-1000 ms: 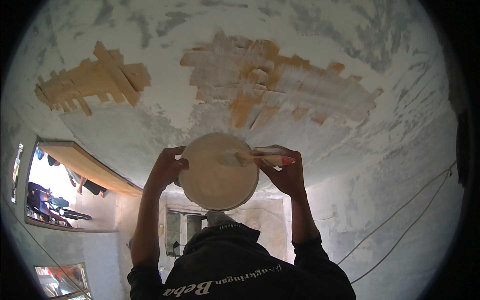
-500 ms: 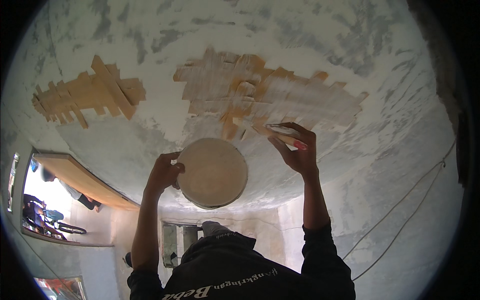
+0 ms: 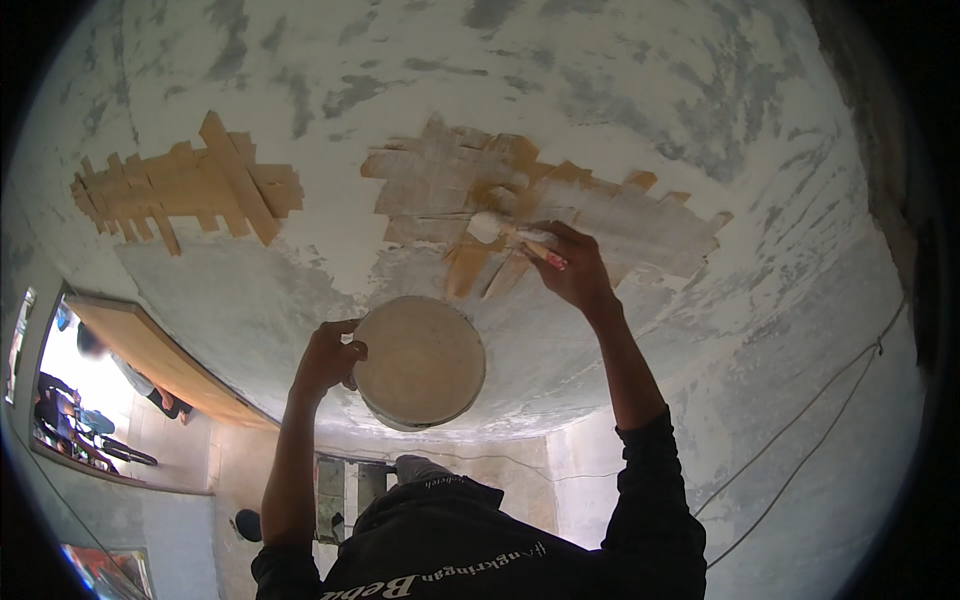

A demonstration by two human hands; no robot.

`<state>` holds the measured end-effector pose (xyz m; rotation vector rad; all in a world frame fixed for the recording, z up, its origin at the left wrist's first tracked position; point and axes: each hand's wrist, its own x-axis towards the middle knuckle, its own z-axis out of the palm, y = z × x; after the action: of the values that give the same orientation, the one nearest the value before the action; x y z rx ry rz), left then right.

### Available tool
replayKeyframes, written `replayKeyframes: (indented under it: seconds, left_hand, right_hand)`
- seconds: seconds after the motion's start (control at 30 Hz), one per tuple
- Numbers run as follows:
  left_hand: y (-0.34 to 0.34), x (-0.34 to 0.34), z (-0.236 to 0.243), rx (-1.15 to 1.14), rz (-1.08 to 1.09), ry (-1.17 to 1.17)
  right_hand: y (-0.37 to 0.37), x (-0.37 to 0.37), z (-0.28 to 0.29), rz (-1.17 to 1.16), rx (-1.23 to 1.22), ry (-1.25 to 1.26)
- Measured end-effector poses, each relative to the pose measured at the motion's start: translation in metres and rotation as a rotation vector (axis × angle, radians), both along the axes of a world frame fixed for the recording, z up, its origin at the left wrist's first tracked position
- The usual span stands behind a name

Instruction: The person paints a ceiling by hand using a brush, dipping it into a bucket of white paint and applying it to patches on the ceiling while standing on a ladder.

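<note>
My left hand (image 3: 328, 358) is closed on the rim of a round bucket (image 3: 420, 362), its thumb over the edge. Pale cream material shows across the bucket's round top. In my right hand (image 3: 578, 268) is a paintbrush (image 3: 512, 233) with a red-ended handle, fingers wrapped round it. White coats the brush's head, which is against a patch of overlapping brown strips (image 3: 525, 185) on the wall. Whitish smears cover much of this patch. To the left, a second patch of strips (image 3: 185, 185) is plain brown.
The wall (image 3: 330, 200) is mottled grey and white. An open doorway (image 3: 90, 370) with a wooden door (image 3: 175, 355) is at left, with a person (image 3: 150, 385) and a bicycle (image 3: 125, 453) beyond. A cord (image 3: 800, 440) hangs at right.
My right hand has moved up and left, bringing the brush's white head onto the brown strips. The bucket stays in my left hand, slightly lower in view.
</note>
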<state>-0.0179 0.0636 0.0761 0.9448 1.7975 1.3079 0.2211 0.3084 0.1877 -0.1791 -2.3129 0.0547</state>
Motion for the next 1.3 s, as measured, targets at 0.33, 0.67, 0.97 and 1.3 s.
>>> replayKeyframes:
  seconds: [0.33,0.67,0.97,1.3]
  left_hand:
    - [-0.004,0.0,-0.004,-0.015,0.005,0.003]
    - [-0.013,-0.005,-0.005,0.014,0.018,0.003]
    - [-0.018,-0.005,-0.011,0.023,0.01,0.022]
    - [-0.025,0.004,-0.009,-0.019,0.039,0.022]
  right_hand:
    - [-0.011,0.008,0.059,-0.009,0.132,0.234]
    - [-0.037,0.006,0.001,0.02,-0.076,0.081]
    - [-0.002,-0.024,0.024,0.116,-0.096,0.149]
    - [-0.026,-0.012,0.072,0.109,-0.029,0.376]
